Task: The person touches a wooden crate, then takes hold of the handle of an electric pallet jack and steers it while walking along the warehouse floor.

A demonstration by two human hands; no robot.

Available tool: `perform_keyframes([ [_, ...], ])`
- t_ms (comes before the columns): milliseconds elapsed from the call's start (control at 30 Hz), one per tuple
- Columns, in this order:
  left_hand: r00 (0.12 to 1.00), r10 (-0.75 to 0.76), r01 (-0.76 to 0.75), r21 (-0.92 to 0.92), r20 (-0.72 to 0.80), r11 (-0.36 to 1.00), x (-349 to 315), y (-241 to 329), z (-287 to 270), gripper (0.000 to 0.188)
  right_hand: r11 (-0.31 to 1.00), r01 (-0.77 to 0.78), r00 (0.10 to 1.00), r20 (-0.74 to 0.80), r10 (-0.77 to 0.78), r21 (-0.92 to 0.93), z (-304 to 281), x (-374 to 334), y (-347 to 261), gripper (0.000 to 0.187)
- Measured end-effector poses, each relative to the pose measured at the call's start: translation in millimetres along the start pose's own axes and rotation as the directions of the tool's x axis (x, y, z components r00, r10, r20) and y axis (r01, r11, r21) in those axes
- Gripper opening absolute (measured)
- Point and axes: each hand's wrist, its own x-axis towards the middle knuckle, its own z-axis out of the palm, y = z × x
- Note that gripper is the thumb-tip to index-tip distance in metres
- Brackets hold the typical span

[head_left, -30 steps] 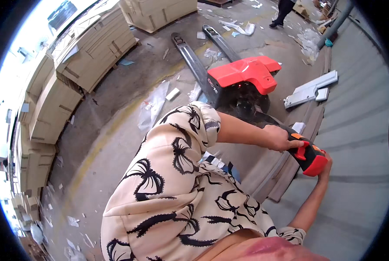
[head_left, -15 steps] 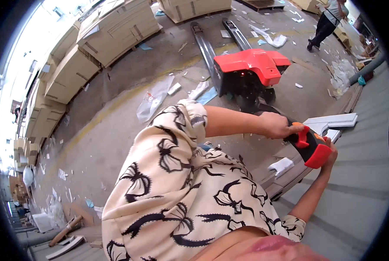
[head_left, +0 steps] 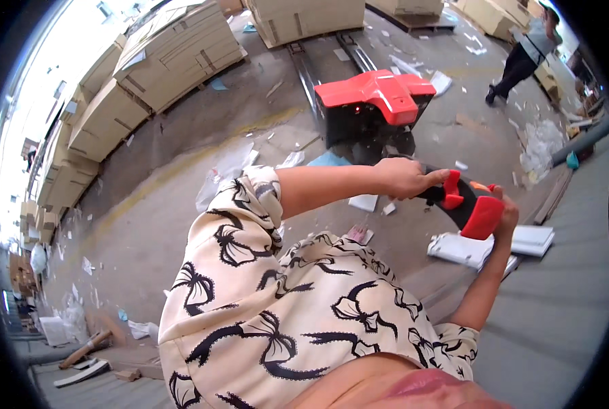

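Both my hands are on the red and black control handle (head_left: 469,204) of a powered pallet truck (head_left: 379,95). My left hand (head_left: 403,178) closes round the handle's left side, its thumb along the top by a red lever. At the handle's far right end, my right hand (head_left: 507,215) wraps the grip, with part of its fingers hidden behind it. The truck's red cover and black body stand ahead of me. Its two forks (head_left: 306,78) point away, their tips at the lower edge of a pallet stacked with tan boards or cartons (head_left: 308,20).
More tan stacks (head_left: 175,58) line the left side. A person (head_left: 526,58) stands at the far right. White pieces (head_left: 461,249) lie beside a grey ribbed surface (head_left: 556,293) at right. Plastic film (head_left: 543,146), paper scraps and a blue sheet (head_left: 328,159) litter the floor.
The pallet truck has moved forward and its fork tips now meet the stack's pallet. The handle has shifted left in view, both hands still on it. The person at far right appears nearer.
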Motion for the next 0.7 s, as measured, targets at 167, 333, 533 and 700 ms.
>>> perform_keyframes([
  [167, 0.994, -0.04, 0.046, 0.059, -0.101, 0.997, 71, -9, -56, 0.092, 0.998, 0.025, 0.999, -0.019, -0.026, -0.051, 34, 86, 32, 0.055],
  [333, 0.983, -0.025, 0.049, 0.129, -0.183, 0.99, 149, -16, -84, 0.086, 0.995, 0.097, 0.993, 0.064, -0.098, 0.015, 56, 161, 89, 0.054],
  [533, 0.956, -0.081, 0.117, 0.115, -0.281, 0.986, 234, -30, -88, 0.092, 0.923, 0.317, 0.913, 0.194, -0.36, 0.218, 94, 234, 163, 0.059],
  [700, 0.921, -0.17, 0.223, 0.118, -0.351, 0.968, 301, -21, -103, 0.089, 0.897, 0.325, 0.876, 0.263, -0.405, 0.3, 123, 311, 221, 0.067],
])
